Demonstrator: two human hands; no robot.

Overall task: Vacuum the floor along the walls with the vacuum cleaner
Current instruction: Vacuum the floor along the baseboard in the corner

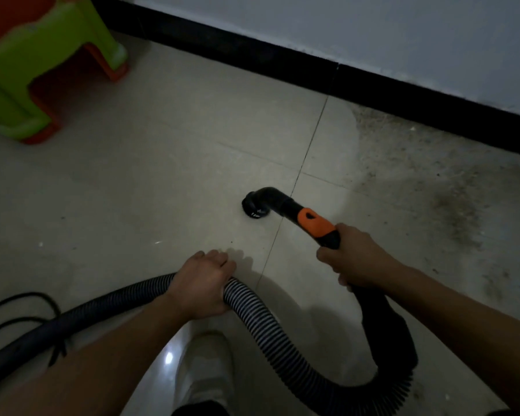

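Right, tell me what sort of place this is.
Probably a room in a home: tiled floor, black skirting board under a pale wall, and stacked green and orange plastic stools.

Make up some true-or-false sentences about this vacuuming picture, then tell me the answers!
1. The left hand grips the striped hose. True.
2. The right hand is empty. False: it grips the vacuum handle.
3. The nozzle sits on the dusty patch. False: it is on cleaner tile, left of that patch.
4. A green stool stands near the black baseboard. True.
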